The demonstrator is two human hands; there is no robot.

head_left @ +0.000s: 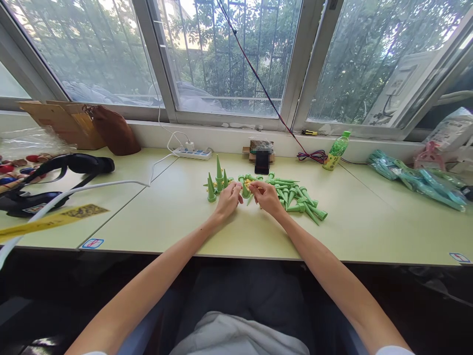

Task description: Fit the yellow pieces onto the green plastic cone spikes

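Observation:
A green plastic cone-shaped spike (245, 192) points downward between my two hands. My left hand (229, 199) is closed, its fingertips on the spike's left side. On the other side my right hand (266, 197) is pinched near the spike's wide top; whatever is between its fingertips is too small to make out. Beside my left hand, several green spikes (219, 178) stand upright on their wide ends. A loose pile of similar green spikes (291, 193) lies to the right of my right hand. Small yellow pieces (231, 180) lie behind my hands, partly hidden.
Behind the spikes, a dark phone (262, 161) leans against a small box (254, 146). A green-capped bottle (336, 152) and a power strip (193, 153) stand along the sill. A white cable (107, 186) crosses the left side. Plastic packs (421, 178) lie right.

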